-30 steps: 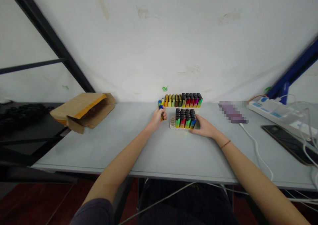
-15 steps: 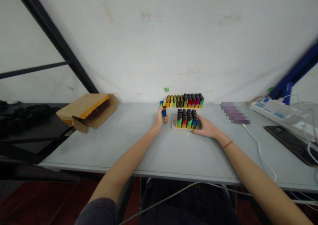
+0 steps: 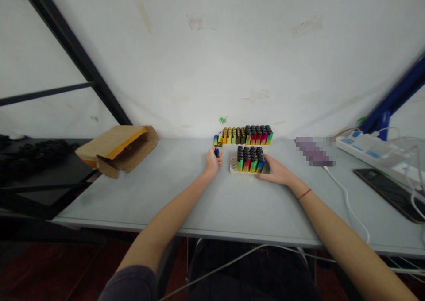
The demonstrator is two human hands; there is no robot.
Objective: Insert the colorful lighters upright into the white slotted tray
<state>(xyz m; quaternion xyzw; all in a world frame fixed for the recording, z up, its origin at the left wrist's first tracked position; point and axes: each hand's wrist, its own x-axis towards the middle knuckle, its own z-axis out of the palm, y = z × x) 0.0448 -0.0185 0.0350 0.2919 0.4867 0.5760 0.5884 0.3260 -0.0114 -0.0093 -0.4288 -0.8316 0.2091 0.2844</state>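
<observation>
My left hand is closed around a disposable lighter, and only its blue upper end shows above my fingers. My right hand lies flat on the table, its fingertips against the right end of a pale tray. That tray holds several upright lighters with black tops and multicoloured bodies. Some tray slots at its left end stand unfilled. Behind it, a long row of upright lighters in graded colours runs along the back of the table.
The lighters stand on a pale grey table against a white wall. A cardboard box lies open at the left. On the right are a pixelated object, a white power strip, a dark tablet or phone and white cables.
The lighter in my left hand has dropped lower into my grip, with far less of it showing. My right hand and the tray have not visibly moved.
</observation>
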